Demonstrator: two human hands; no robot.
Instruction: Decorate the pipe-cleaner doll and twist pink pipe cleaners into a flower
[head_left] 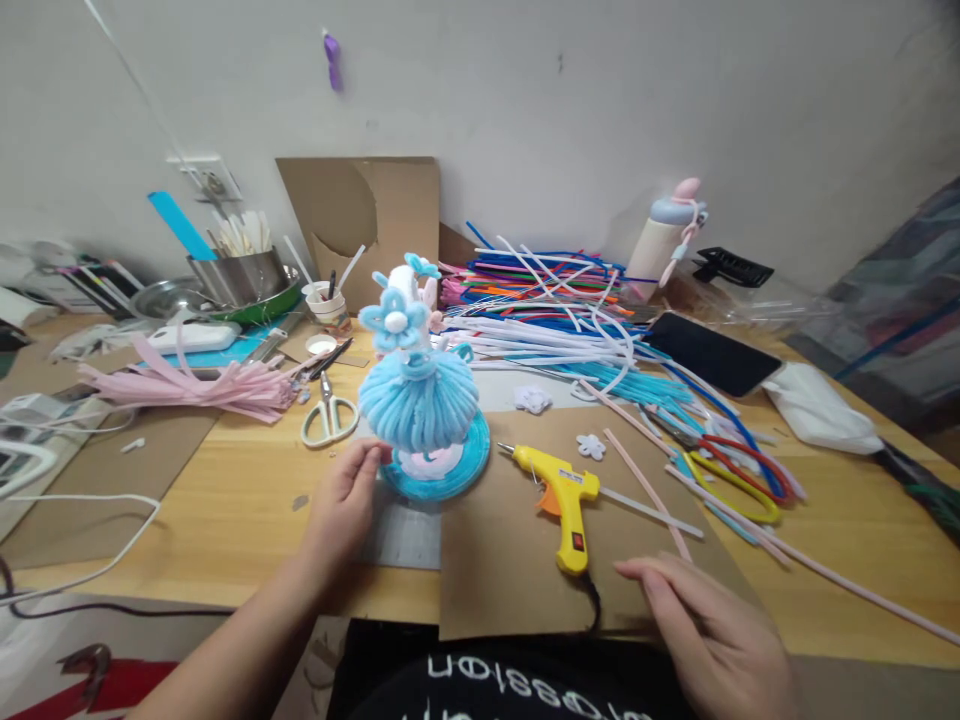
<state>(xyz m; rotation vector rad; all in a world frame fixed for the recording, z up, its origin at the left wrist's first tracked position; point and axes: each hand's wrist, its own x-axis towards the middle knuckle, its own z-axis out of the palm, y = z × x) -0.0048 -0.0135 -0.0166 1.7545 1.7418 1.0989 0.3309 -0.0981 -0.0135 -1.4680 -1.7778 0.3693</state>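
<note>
Pipe-cleaner figure (420,385), mostly lt blue, stands on a round teal base (452,484) on the wooden table (251,510), just L of the yellow glue gun (571,492). Prob. v. light & a bit top-heavy; soft fuzz outside, bendy wire inside, so not slippery, but it'd crush or bend out of shape fast. Best hold = base rim; I'd keep fingers off the skirt (417,408) & esp. the big flower (395,319). From where I'm standing, L hand (347,500) has thumb & fingertips together at the base's left edge, pinching the rim by the looks of it. R hand (709,630) hangs nr the table's front edge, nothing visible in it; can't tell if it's closed on anything. Lookswise: full ribbed skirt, narrow waist, blue petals w/ white centre, pinkish patch on the base.
</note>
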